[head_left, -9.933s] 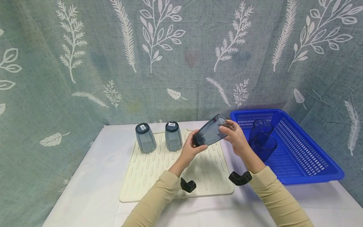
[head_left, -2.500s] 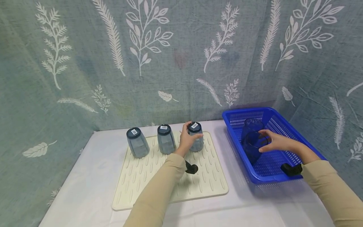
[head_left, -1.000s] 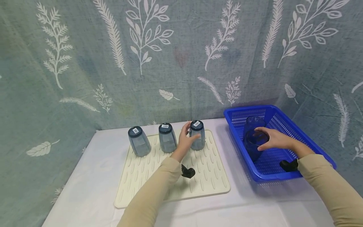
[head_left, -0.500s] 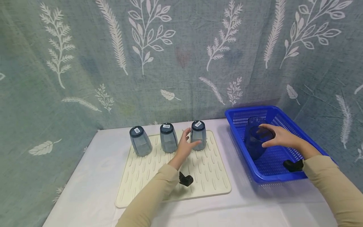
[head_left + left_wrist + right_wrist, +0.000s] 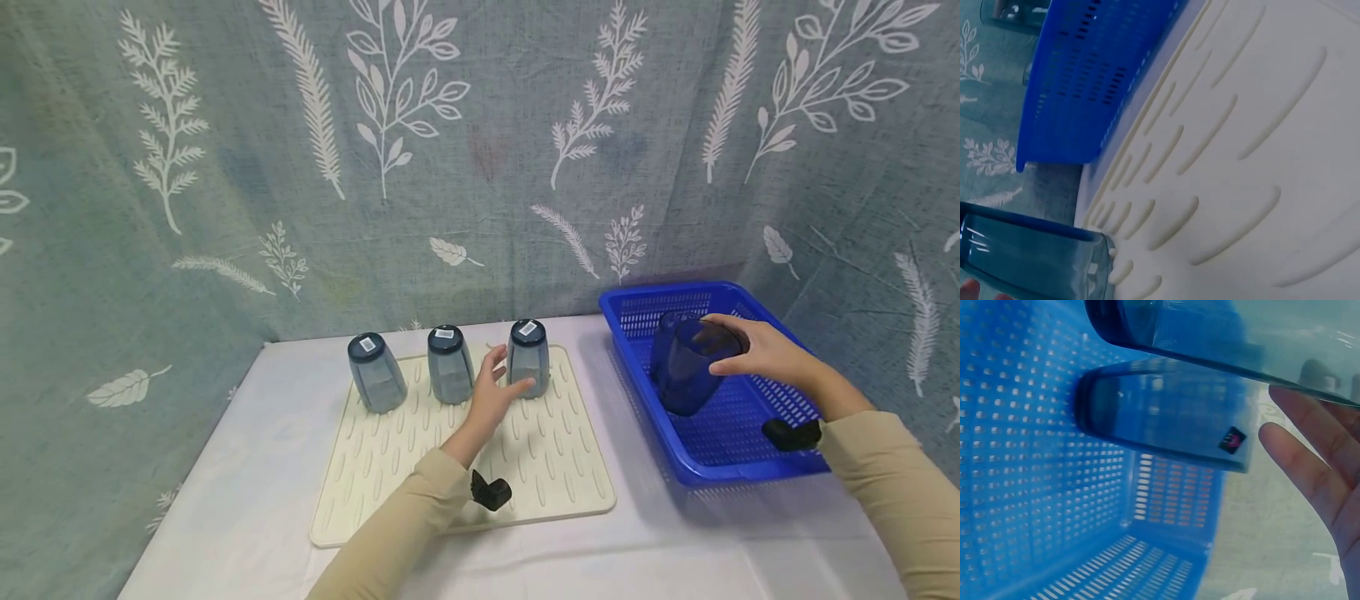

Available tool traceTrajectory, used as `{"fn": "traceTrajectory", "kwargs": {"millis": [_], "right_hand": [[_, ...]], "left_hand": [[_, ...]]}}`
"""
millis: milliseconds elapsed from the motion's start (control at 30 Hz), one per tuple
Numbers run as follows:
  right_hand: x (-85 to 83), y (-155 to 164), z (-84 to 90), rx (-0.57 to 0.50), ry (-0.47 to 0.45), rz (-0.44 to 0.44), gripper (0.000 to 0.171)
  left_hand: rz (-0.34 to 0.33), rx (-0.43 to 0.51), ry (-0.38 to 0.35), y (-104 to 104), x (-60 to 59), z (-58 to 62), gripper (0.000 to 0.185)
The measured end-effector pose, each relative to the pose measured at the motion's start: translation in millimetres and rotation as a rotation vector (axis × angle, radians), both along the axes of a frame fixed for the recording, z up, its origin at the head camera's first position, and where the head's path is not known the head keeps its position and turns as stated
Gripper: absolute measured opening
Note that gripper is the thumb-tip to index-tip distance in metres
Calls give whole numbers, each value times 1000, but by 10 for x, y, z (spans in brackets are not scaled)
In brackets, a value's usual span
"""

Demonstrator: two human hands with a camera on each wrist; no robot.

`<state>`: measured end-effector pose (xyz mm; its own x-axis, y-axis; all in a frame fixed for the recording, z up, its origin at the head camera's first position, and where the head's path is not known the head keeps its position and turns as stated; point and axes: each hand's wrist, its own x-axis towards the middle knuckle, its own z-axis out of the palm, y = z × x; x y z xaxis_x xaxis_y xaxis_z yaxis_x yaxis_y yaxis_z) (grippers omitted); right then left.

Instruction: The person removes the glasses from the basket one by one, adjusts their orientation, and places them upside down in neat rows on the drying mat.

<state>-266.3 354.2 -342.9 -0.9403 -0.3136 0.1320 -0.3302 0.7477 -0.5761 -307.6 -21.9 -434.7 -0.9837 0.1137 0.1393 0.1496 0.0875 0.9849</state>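
Three smoky blue drinking glasses stand upside down in a row on the cream ribbed mat: a left glass [image 5: 378, 375], a middle glass [image 5: 451, 367] and a right glass [image 5: 529, 360]. Beside the right one is my left hand [image 5: 487, 404], its fingers spread and its thumb in front of the glass. My right hand [image 5: 765, 354] grips a tilted glass [image 5: 690, 371] near its rim, inside the blue basket. Another glass [image 5: 1166, 412] with a small dark label stands behind it in the right wrist view; the held glass partly hides it in the head view.
The blue plastic basket [image 5: 678, 462] with perforated walls stands to the right of the mat [image 5: 555, 492]. Both rest on a white-covered table [image 5: 247, 500]. A grey-green leaf-patterned cloth [image 5: 480, 250] hangs behind.
The glass that both hands held now stands upside down as the mat's right glass. My left hand has drawn back from it. My right hand has taken hold of a basket glass and raised and tilted it.
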Motion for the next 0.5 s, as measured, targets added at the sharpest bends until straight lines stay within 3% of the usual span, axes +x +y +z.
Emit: {"fn": "traceTrajectory", "kwargs": {"millis": [167,500], "right_hand": [[31,-6,105,27,42,-20,71],[75,-37,255,-16,78,-10,64]], "left_hand": [[-13,32,23,0,68,45,70],[-32,51,34,5,134,108,70]]}}
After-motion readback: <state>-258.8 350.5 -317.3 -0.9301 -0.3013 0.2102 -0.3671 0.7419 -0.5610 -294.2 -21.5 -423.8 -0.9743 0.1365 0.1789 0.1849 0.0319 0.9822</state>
